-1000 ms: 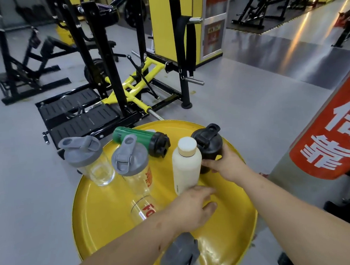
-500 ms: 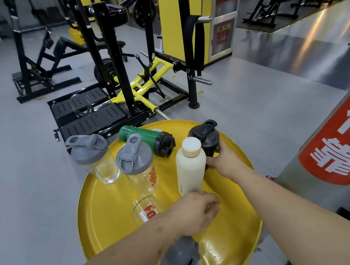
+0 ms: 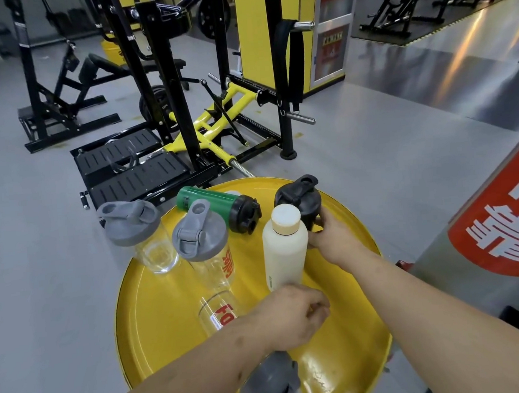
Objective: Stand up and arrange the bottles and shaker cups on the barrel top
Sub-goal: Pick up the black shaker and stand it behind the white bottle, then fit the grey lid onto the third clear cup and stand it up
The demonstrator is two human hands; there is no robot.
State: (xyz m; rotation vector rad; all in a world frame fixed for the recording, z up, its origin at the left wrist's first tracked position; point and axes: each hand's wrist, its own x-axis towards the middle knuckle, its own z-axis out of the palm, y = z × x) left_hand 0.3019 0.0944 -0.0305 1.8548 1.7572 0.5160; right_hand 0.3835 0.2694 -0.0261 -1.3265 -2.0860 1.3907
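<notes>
While your right hand point(image 3: 331, 237) is wrapped around the black cup point(image 3: 301, 202) at the far right of the yellow barrel top point(image 3: 155, 311), hold it low and set it down flat before you let go. It looks upright now, just behind the white bottle point(image 3: 285, 249), which stands tall in the middle.

Your left hand point(image 3: 291, 317) is curled loosely near the bottom of the white bottle. I cannot tell if it is touching the bottle or holding anything.

Two clear cups with gray lids are standing: one point(image 3: 141, 232) at the far left edge and one point(image 3: 206, 246) beside it. The green bottle point(image 3: 219, 208) lies on its side at the back, so I think it needs standing up next. Another clear cup point(image 3: 220, 312) lies on its side under your left arm, with its gray lid point(image 3: 271, 382) at the near edge.

The bottles are close together. Move slowly, so your arm does not knock the white bottle over. Give each one its own spot, away from the rim.
</notes>
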